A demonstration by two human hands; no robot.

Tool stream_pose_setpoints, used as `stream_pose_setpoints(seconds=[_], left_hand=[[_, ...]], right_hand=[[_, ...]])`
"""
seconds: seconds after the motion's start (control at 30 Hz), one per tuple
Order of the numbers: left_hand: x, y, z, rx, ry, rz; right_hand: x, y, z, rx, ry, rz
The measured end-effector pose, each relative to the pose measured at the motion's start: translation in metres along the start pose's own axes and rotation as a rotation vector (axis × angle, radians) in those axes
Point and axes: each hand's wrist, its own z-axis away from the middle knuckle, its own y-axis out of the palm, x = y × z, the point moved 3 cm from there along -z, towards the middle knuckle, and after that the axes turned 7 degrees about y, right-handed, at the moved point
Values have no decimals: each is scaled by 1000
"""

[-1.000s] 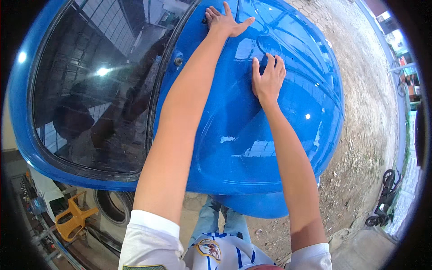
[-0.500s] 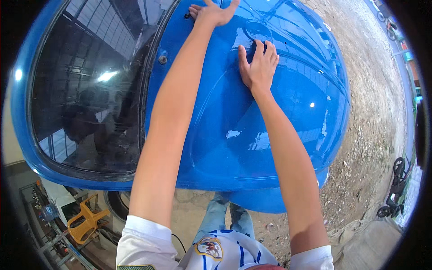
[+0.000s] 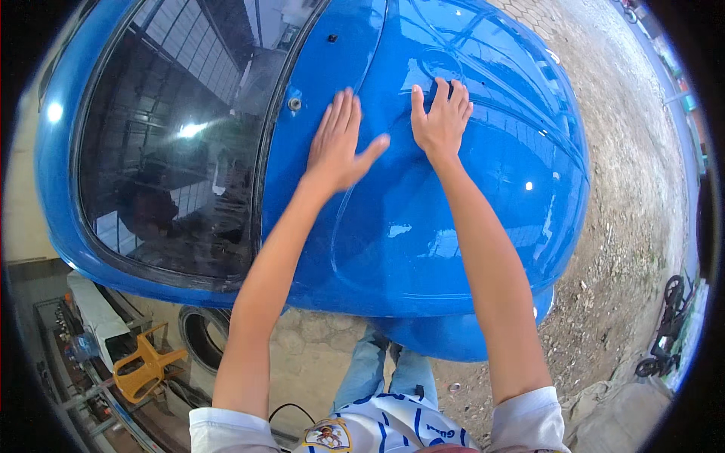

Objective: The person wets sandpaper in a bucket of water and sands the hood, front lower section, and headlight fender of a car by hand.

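Note:
A glossy blue car body panel [image 3: 393, 249] fills the middle of the head view, curving away on the right, with a dark glass window [image 3: 166, 196] in a black seal on its left. My left hand [image 3: 338, 143] is on or just over the panel near the seal, fingers extended and thumb out, below a small metal fitting [image 3: 294, 104]. My right hand [image 3: 442, 117] rests farther right on the panel below a round ridged outline, fingers spread and slightly bent. Both hands hold nothing.
At lower left are an orange plastic chair [image 3: 140, 366], a tyre [image 3: 195, 343] and metal frames with assorted items. Gravelly ground [image 3: 612, 226] runs along the right, with a black two-wheeler [image 3: 664, 325] at the far edge. My jeans show below the panel.
My left hand has come down from the top of the panel to its middle. My right hand moved up, then slightly down again, staying open.

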Motion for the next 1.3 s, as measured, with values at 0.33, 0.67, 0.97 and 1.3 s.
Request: stream_pose_setpoints(seconds=[0.33,0.67,0.97,1.3], left_hand=[[15,47,-9,-233,-78,-169],[-69,37,236,-350,-246,-217],[-77,17,328,-368,-348,-190],[-94,43,360,-395,-655,-237]], right_hand=[[-13,10,-5,65,-67,-31],[-15,-12,49,198,-327,158],[-78,-117,228,227,-538,170],[-73,-126,232,218,-486,136]])
